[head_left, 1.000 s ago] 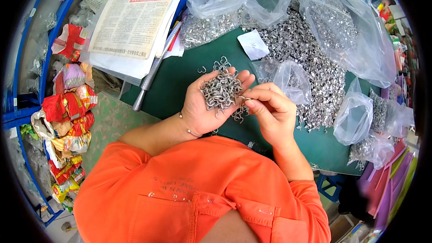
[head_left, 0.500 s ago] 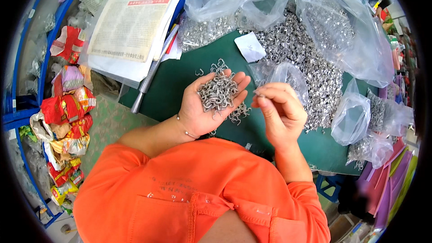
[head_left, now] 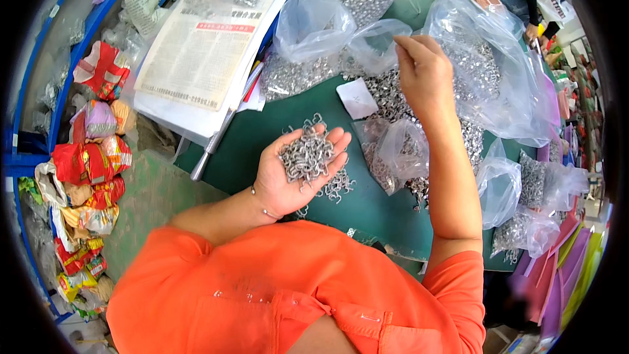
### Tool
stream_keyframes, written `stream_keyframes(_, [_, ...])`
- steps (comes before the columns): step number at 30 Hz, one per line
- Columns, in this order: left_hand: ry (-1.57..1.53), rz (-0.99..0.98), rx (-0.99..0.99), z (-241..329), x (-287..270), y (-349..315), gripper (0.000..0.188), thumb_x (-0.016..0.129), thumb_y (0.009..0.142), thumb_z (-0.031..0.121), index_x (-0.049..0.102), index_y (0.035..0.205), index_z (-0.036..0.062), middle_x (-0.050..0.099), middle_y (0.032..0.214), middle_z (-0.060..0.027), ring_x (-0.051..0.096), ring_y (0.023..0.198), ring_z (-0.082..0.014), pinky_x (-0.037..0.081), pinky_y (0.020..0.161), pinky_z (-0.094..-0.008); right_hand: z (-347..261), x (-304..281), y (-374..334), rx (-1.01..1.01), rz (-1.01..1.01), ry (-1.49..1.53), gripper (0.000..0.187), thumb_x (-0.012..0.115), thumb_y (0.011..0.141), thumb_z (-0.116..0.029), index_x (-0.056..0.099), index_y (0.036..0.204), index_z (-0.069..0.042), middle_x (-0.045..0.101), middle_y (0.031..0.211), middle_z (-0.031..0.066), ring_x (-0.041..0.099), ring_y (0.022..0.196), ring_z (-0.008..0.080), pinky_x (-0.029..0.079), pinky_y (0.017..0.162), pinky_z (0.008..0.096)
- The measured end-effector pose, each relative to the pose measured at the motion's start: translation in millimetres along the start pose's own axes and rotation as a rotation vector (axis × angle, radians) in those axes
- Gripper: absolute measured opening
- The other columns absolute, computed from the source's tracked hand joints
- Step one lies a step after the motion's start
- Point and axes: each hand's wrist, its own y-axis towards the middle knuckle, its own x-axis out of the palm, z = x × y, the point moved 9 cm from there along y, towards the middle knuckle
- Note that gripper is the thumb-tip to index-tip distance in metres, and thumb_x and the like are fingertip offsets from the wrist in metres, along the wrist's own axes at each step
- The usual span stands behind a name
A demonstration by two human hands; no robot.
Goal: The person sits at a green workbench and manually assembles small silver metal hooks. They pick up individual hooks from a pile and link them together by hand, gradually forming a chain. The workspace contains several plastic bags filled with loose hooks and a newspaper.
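My left hand lies palm up over the near part of the green table, fingers cupped under a heap of small grey metal hooks. More loose hooks lie on the table beside its fingertips. Farther off and to the right, my right hand is raised with thumb and fingers pinched together. Whatever it pinches, if anything, is too small to make out. Below it spreads a large pile of shiny metal pieces, partly covered by my forearm and a clear plastic bag.
A newspaper on papers and a metal tube lie left. Clear bags of metal parts stand at the back, with a large plastic bag at right. A white paper square lies mid-table. Another person's hand shows far right.
My right hand has moved from beside the left hand up and away, over the far part of the pile. My left hand still holds the hooks. The view has shifted slightly.
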Motion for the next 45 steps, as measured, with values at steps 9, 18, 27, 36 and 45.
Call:
stream_keyframes(9, [0.011, -0.166, 0.018, 7.7, 10.3, 11.3, 0.027, 0.041, 0.094, 0.022, 0.055, 0.110, 0.0041, 0.052, 0.127, -0.0167, 0.037, 0.131, -0.0319, 0.034, 0.105, -0.0473, -70.7, 35.7, -106.8, 0.261, -0.510, 0.427, 0.018, 0.069, 0.075, -0.003, 0.060, 0.091, -0.002, 0.058, 0.084, 0.0118, 0.060, 0.069, 0.0269, 0.049, 0.059, 0.0348])
stream_keyframes(18, [0.024, -0.154, 0.030, 6.6, 11.2, 11.5, 0.028, 0.040, 0.094, 0.023, 0.053, 0.113, 0.0052, 0.051, 0.129, -0.0164, 0.036, 0.132, -0.0311, 0.030, 0.108, -0.0462, -71.7, 31.0, -124.1, 0.263, -0.243, 0.519, 0.015, 0.067, 0.073, 0.006, 0.059, 0.084, -0.001, 0.061, 0.088, 0.0103, 0.062, 0.072, 0.0210, 0.051, 0.058, 0.0293])
stream_keyframes(27, [0.012, -0.098, -0.016, 2.1, 5.0, 10.4, 0.028, 0.041, 0.094, 0.023, 0.054, 0.112, 0.0055, 0.054, 0.126, -0.0153, 0.038, 0.130, -0.0310, 0.034, 0.105, -0.0481, -55.4, 22.7, -128.3, 0.375, -0.102, 0.625, 0.019, 0.062, 0.070, 0.012, 0.061, 0.085, 0.000, 0.065, 0.084, 0.0087, 0.061, 0.067, 0.0114, 0.051, 0.058, 0.0225])
stream_keyframes(36, [0.017, -0.073, -0.040, -1.4, 4.9, 8.0, 0.028, 0.042, 0.094, 0.024, 0.055, 0.112, 0.0066, 0.054, 0.126, -0.0139, 0.039, 0.130, -0.0300, 0.040, 0.098, -0.0462, -59.3, 20.0, -131.8, 0.306, -0.042, 0.568, 0.025, 0.064, 0.071, 0.011, 0.057, 0.092, 0.000, 0.062, 0.083, 0.0069, 0.060, 0.067, 0.0117, 0.050, 0.058, 0.0233])
stream_keyframes(45, [0.046, -0.111, -0.074, -5.7, 9.0, 6.2, 0.027, 0.042, 0.094, 0.024, 0.057, 0.109, 0.0066, 0.054, 0.126, -0.0138, 0.039, 0.130, -0.0295, 0.039, 0.099, -0.0467, -58.0, 14.5, -143.5, 0.319, 0.075, 0.559, 0.032, 0.067, 0.071, 0.010, 0.052, 0.097, 0.000, 0.061, 0.087, 0.0074, 0.062, 0.073, 0.0129, 0.053, 0.065, 0.0245])
